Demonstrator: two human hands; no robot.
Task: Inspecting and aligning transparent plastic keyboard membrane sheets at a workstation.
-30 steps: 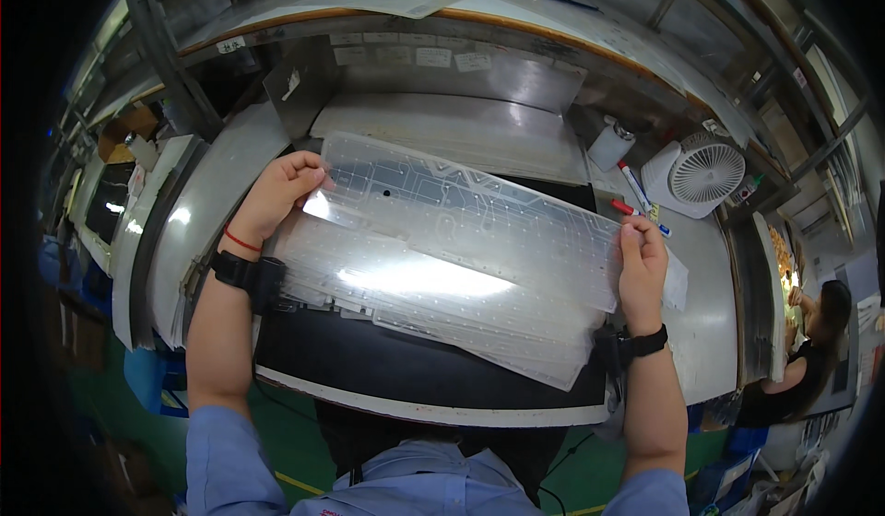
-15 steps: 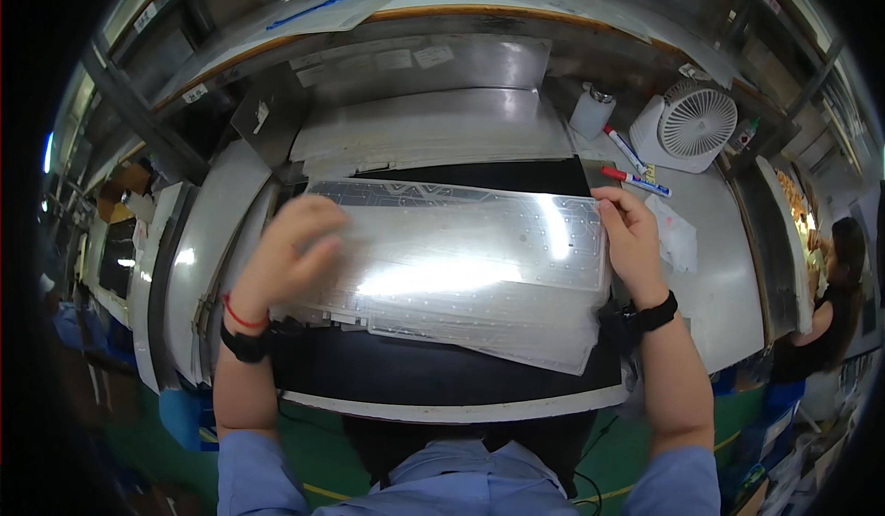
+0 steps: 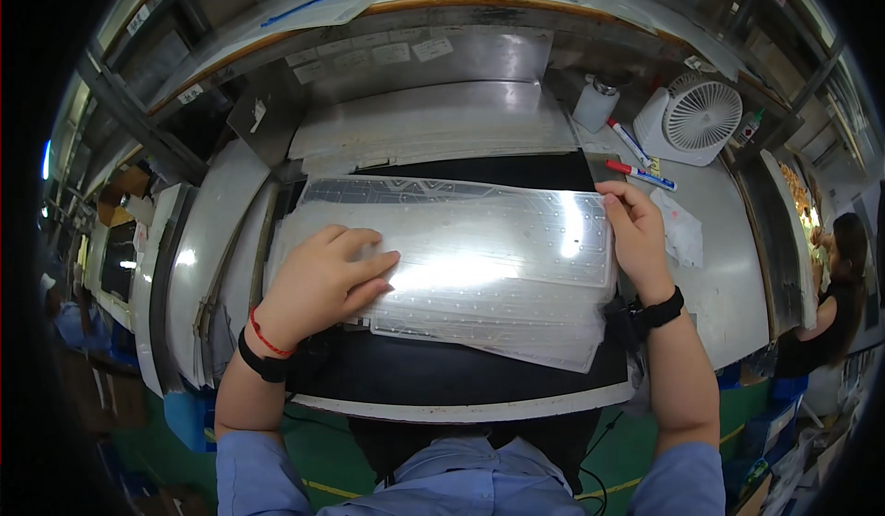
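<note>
Sheets of clear plastic (image 3: 484,327) are lying in a loosely fanned stack across the middle of the frame, overlapping on a black mat (image 3: 442,373). The top sheet (image 3: 498,216) is showing pale printed lines and dots along its far edge, and glare is whitening its centre. At centre right, the right hand (image 3: 638,240) is closing its thumb and fingers on the upper right corner of that sheet. Left of centre, the left hand (image 3: 327,276) is spreading half open over the near left part of the stack, palm down, fingers slightly bent and pointing right; its fingertips are lying at the sheets' surface, gripping nothing visibly, and how firmly they are pressing I cannot tell. A red cord (image 3: 267,335) is circling the left wrist.

Beyond the mat, in the upper middle, broad grey sheets (image 3: 433,124) are resting in a pile. Toward the upper right, a white fan (image 3: 698,120) is standing near a pale bottle (image 3: 595,106), and two capped markers (image 3: 643,175) are lying close by. A crumpled white wrapper (image 3: 680,230) is sitting just right of the right hand. At the far right edge, another person (image 3: 825,309) is sitting.
</note>
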